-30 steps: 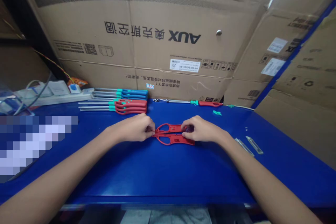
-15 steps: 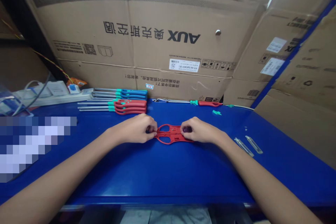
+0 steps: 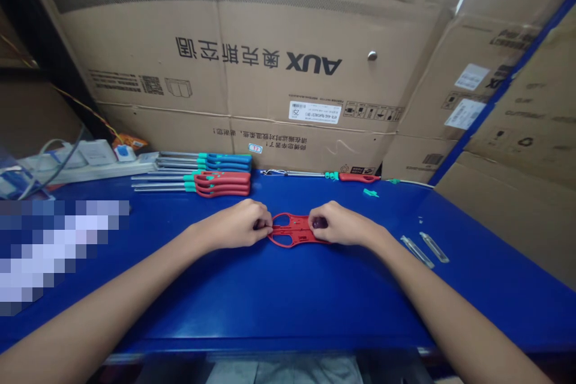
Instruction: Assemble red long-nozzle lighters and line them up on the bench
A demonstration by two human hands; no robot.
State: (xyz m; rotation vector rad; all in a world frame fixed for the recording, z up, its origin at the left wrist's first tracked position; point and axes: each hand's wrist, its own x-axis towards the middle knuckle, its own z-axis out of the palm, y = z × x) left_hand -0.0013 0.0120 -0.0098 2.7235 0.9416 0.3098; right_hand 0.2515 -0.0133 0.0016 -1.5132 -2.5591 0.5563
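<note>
Flat on the blue table, between my hands, lie the two red lighter casing halves (image 3: 294, 230), side by side with their inner faces up. My left hand (image 3: 249, 225) is closed at their left end, fingertips pinched by the looped part; anything small inside the pinch is hidden. At the other end my right hand (image 3: 332, 223) has its thumb and fingers closed on the red casing, covering its right edge. Something dark shows between the right hand's fingers, too unclear to name.
Stacked red lighters (image 3: 222, 183) and blue lighters (image 3: 227, 161) lie behind my left hand. Another red lighter (image 3: 360, 177) rests along the cardboard (image 3: 256, 6). Clear tanks (image 3: 434, 247) lie at right, a green piece (image 3: 371, 192) behind them. A power strip (image 3: 96, 167) is at far left.
My left hand has shifted very slightly right at the casing's end. The right hand and the red casing have hardly moved.
</note>
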